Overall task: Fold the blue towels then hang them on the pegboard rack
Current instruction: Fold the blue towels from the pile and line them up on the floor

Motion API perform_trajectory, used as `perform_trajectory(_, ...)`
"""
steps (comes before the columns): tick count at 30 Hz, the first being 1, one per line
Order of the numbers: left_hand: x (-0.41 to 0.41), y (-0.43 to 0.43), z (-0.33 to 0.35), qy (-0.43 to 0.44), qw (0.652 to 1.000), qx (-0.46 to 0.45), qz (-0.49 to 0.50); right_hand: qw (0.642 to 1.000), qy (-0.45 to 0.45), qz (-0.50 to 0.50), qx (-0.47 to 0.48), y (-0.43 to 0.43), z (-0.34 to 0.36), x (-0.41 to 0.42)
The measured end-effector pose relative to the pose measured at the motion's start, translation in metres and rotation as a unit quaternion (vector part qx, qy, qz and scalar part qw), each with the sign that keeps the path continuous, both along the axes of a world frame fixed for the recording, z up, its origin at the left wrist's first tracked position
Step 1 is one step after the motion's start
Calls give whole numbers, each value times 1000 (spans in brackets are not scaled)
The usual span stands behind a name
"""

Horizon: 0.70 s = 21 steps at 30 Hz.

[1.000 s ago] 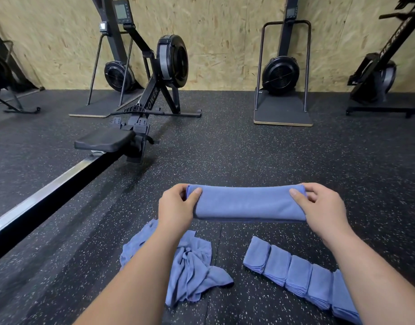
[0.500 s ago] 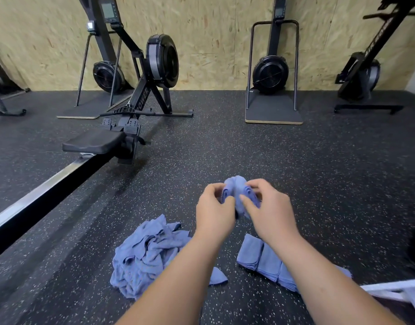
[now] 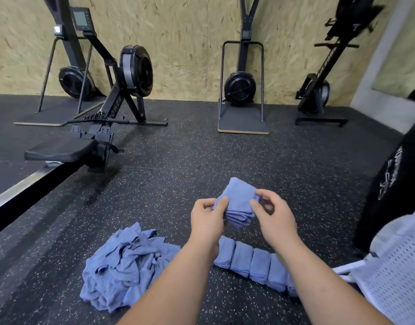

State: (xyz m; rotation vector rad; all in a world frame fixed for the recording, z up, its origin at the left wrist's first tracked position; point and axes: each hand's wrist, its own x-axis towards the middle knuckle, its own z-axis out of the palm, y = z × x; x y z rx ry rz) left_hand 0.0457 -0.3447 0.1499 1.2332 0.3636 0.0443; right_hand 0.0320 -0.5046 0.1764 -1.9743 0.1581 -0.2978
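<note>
Both hands hold a folded blue towel [image 3: 239, 202] above the floor [image 3: 284, 165]: left hand [image 3: 207, 219] fingers pinching its left edge, right hand [image 3: 273, 216] fingers pinching its right edge.

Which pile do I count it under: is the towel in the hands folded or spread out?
Folded. The towel is a compact bundle with stacked layer edges showing, pinched between the left hand and right hand.

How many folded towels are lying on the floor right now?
5, in one row: first beside the left forearm, second, third, fourth, fifth partly behind the right forearm, which may hide more. Left hand and right hand hold another towel.
</note>
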Motion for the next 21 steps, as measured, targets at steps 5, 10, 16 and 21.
perform_trajectory(5,-18,-30,-9,16,995,-6,-99,954,121,52,269,-29,5,-35)
perform_trajectory(10,-36,-60,-16,30,972,150,-178,954,116,25,274,-69,-9,-64)
perform_trajectory(16,-34,-83,-42,-46,941,188,-278,968,142,41,204,-110,-32,-73)
perform_trajectory(21,-17,-103,-71,-43,922,259,-284,983,149,39,97,-127,-79,-51)
